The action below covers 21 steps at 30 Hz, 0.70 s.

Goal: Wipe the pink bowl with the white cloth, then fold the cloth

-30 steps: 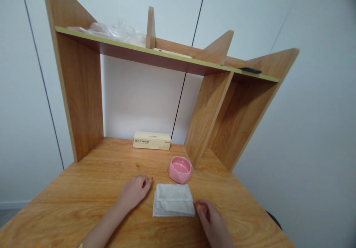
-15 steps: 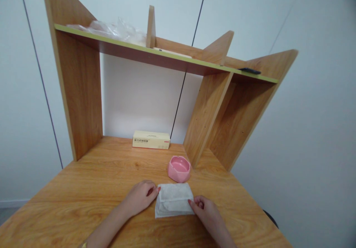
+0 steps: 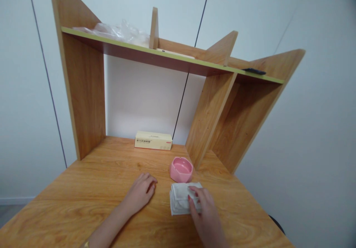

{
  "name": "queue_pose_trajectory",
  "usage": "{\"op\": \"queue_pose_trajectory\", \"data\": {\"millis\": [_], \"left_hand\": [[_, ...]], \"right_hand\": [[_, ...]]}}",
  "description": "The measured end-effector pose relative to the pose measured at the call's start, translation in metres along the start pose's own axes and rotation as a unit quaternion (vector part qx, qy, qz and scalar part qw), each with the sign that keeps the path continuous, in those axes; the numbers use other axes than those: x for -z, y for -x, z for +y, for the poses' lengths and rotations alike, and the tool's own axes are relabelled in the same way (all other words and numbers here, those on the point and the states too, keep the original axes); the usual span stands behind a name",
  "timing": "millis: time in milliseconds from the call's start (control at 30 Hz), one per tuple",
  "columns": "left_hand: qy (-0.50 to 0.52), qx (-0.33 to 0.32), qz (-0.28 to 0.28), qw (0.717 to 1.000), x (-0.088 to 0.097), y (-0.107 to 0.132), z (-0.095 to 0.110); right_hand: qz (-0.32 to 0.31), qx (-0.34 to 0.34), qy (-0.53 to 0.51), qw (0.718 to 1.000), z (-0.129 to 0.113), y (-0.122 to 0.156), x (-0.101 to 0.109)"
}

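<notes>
A folded light-grey cloth [image 3: 180, 199] lies in several layers on the desk, just in front of a pink faceted ashtray [image 3: 181, 170]. My right hand [image 3: 205, 207] is over the cloth's right part, with thumb and fingertips closed on its upper layers. To the left of the cloth, my left hand [image 3: 141, 190] rests on the desk, loosely curved and holding nothing. A gap of bare wood separates it from the cloth.
A cream cling-film box [image 3: 153, 141] stands at the back of the wooden desk [image 3: 111, 181]. Upright panels [image 3: 86, 99] frame the desk and carry a shelf. On the shelf are a clear plastic bag [image 3: 122, 32] and a flat dark object [image 3: 254, 71].
The cloth has shifted right. My right hand has moved from its right edge onto its top. My left hand has let go of the left edge and drawn away. The view shifted slightly.
</notes>
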<state>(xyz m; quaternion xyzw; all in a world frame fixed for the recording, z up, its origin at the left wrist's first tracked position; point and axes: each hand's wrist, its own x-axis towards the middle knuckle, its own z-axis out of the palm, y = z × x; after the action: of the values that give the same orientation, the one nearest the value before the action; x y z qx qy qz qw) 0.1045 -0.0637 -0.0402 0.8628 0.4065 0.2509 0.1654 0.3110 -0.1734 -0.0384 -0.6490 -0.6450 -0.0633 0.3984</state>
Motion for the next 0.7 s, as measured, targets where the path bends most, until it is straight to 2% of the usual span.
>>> {"op": "queue_pose_trajectory", "data": {"millis": [100,167,267,333,400,533,633,700], "left_hand": [[-0.004,0.014,0.029,0.999,0.002,-0.003,-0.010],[-0.001,0.024,0.048,0.999,0.003,-0.004,-0.017],[0.011,0.038,0.070,0.997,0.001,-0.006,-0.028],[0.024,0.046,0.076,0.996,-0.001,-0.006,-0.033],[0.033,0.054,0.074,0.995,-0.004,-0.007,-0.035],[0.024,0.067,0.043,0.997,-0.010,-0.007,-0.035],[-0.006,0.070,0.005,0.998,-0.012,-0.006,-0.033],[-0.026,0.064,-0.019,0.997,-0.012,-0.004,-0.031]], "right_hand": [[-0.079,0.133,-0.043,0.987,-0.039,0.012,-0.036],[-0.085,0.201,-0.037,0.975,-0.051,0.025,-0.070],[0.028,0.225,0.018,0.974,-0.050,0.045,-0.120],[0.094,0.222,0.039,0.970,-0.042,0.053,-0.139],[0.086,0.230,0.063,0.967,-0.034,0.056,-0.144],[0.027,0.243,0.079,0.966,-0.027,0.055,-0.137],[0.037,0.250,0.074,0.965,-0.027,0.054,-0.140],[0.066,0.248,0.065,0.964,-0.028,0.054,-0.144]]}}
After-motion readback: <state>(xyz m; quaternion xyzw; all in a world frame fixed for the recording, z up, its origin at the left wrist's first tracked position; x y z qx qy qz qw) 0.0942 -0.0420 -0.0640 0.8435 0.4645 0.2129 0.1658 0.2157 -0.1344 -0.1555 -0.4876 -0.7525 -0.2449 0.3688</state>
